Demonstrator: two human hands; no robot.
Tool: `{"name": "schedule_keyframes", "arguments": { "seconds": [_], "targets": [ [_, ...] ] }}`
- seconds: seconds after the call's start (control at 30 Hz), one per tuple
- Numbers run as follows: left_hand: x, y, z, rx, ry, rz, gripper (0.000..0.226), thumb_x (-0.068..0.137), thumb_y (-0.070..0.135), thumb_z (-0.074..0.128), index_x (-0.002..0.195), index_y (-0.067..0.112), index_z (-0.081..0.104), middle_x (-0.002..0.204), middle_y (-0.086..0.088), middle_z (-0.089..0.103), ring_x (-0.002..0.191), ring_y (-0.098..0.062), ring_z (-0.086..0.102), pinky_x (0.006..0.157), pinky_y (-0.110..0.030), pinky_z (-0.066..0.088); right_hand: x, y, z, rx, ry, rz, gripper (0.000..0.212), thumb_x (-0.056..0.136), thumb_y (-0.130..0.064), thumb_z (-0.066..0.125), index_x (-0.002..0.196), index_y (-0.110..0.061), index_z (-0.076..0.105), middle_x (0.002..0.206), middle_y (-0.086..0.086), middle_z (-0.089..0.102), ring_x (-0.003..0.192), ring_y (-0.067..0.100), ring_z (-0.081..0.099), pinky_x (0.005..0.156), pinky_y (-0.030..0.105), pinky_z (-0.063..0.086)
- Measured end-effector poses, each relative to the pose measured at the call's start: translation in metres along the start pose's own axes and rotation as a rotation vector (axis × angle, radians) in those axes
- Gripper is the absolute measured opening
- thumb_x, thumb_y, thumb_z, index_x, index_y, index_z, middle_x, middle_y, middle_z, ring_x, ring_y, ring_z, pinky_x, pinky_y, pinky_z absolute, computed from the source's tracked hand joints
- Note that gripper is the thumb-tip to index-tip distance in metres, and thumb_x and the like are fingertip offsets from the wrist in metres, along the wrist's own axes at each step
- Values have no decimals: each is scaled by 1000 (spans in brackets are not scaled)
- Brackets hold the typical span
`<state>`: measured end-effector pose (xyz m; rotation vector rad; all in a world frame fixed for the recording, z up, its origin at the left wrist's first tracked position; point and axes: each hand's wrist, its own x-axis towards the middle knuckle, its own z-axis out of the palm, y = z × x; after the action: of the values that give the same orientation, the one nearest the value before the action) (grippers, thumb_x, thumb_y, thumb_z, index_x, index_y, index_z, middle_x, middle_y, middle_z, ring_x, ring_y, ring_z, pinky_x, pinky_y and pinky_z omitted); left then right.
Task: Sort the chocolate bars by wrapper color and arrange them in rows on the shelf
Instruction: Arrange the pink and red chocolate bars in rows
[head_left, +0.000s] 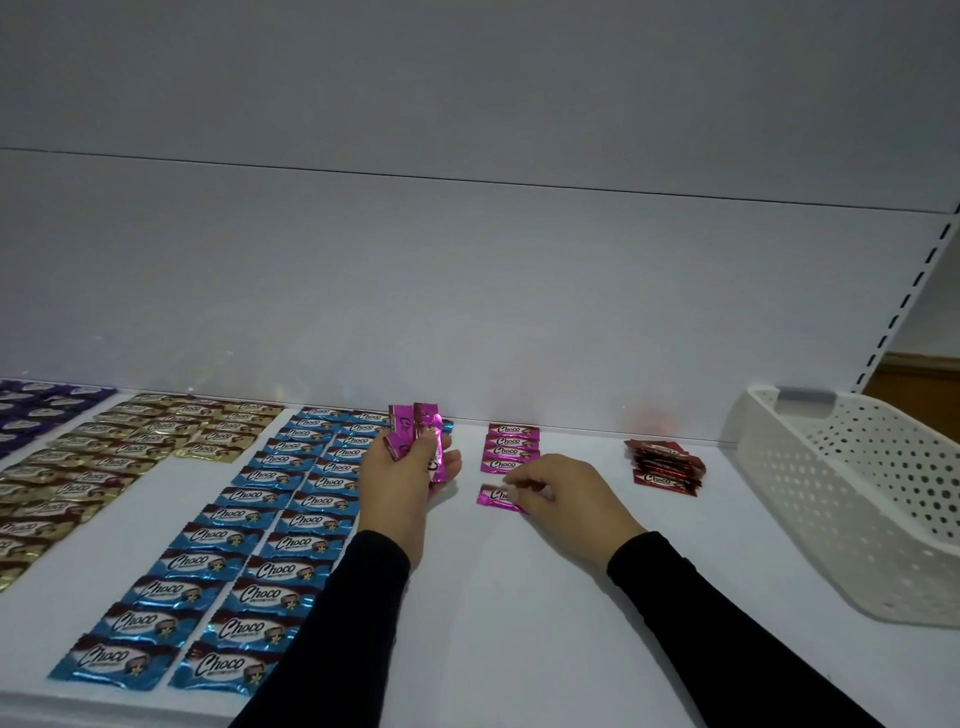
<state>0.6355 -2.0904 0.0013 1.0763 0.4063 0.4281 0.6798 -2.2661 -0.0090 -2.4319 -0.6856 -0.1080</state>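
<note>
Head view: at the centre of the frame the left hand (402, 467) grips a bundle of pink bars (415, 431), fingers curled round them so they stand up above the white shelf (493, 597). Just right of centre the right hand (558, 491) pinches one end of a single pink bar (494, 496) lying flat on the shelf. Directly above that bar, a short pink row (511, 447) runs back toward the rear panel. Two blue rows (249, 535) fill the lower left, gold bars (119, 452) lie further left, and purple bars (36, 410) sit at the left edge. A stack of red bars (665, 467) lies right of centre, near a white perforated basket (852, 499) at the right edge.
</note>
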Motion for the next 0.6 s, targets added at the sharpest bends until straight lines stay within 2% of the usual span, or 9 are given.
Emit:
{"name": "schedule_keyframes", "arguments": {
  "seconds": [0.17, 0.23, 0.33, 0.5, 0.6],
  "targets": [
    [3, -1, 1, 6, -7, 12, 7, 98, 17, 62, 97, 22, 66, 99, -9, 75, 84, -20, 73, 79, -39, 61, -2, -1, -5, 29, 118, 30, 12, 87, -36, 68, 94, -27, 72, 94, -12, 64, 89, 3, 56, 79, 19, 43],
    [3, -1, 2, -2, -18, 7, 7, 98, 16, 61, 99, 22, 66, 98, -8, 74, 82, -19, 73, 78, -38, 61, -4, -3, -5, 16, 81, 4, 8, 85, -34, 69, 87, -27, 72, 88, -12, 64, 86, 2, 56, 78, 20, 44],
    [3, -2, 4, 4, -32, 1, 8, 99, 17, 60, 98, 24, 65, 97, -6, 74, 82, -19, 73, 81, -41, 61, -3, -4, -1, -47, 22, -38, 9, 88, -29, 66, 88, -25, 74, 85, -13, 62, 85, 3, 55, 77, 21, 43],
    [4, -4, 4, 10, -49, -3, 9, 99, 18, 61, 106, 20, 66, 95, -5, 75, 78, -17, 74, 78, -39, 62, 3, -4, 1, -42, 75, -28, 11, 89, -25, 66, 92, -20, 75, 87, -8, 65, 85, 7, 55, 78, 21, 43],
    [4, -5, 5, 17, -63, 1, 8, 99, 18, 61, 105, 20, 66, 94, -5, 75, 76, -15, 74, 75, -37, 62, 6, -4, 3, -55, 85, -32, 13, 90, -25, 65, 92, -18, 76, 86, -7, 65, 83, 7, 54, 76, 21, 42]
  ]
}}
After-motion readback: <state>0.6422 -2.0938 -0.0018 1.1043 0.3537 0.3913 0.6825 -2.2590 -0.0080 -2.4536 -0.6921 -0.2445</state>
